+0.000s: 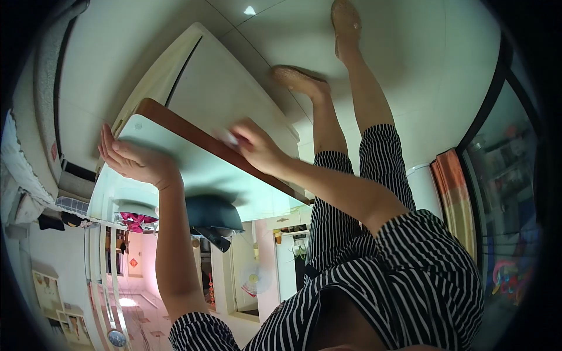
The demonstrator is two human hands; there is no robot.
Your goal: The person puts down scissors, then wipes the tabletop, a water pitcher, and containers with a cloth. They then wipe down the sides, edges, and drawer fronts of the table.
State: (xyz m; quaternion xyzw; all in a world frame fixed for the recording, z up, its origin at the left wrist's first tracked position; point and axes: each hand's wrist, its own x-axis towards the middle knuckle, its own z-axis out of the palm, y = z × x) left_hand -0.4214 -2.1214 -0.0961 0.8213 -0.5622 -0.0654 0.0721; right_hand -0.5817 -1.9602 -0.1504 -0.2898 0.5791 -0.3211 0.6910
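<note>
My left hand point(140, 161) is by the far left end of a pale glass-topped table point(257, 196), fingers stretched out and holding nothing. Whether its palm presses on the glass cannot be told. My right hand point(256, 146) is closed on a small white wad point(229, 138), perhaps tissue or cloth, blurred by motion. That hand is at the table's brown edge point(187, 127), and the wad appears to touch it. A dark pan point(213, 213) with a black handle stands on the glass between my forearms. Beside my left forearm is a white bowl point(136, 209) with something pink-red at it.
A pale cabinet-like panel point(228, 82) is below the table's edge. My feet in tan shoes point(298, 80) stand on the tiled floor point(421, 70). A dark-framed glass door point(509, 152) and an orange curtain point(453, 187) are on the right. Cloth-covered furniture point(26, 164) lines the left.
</note>
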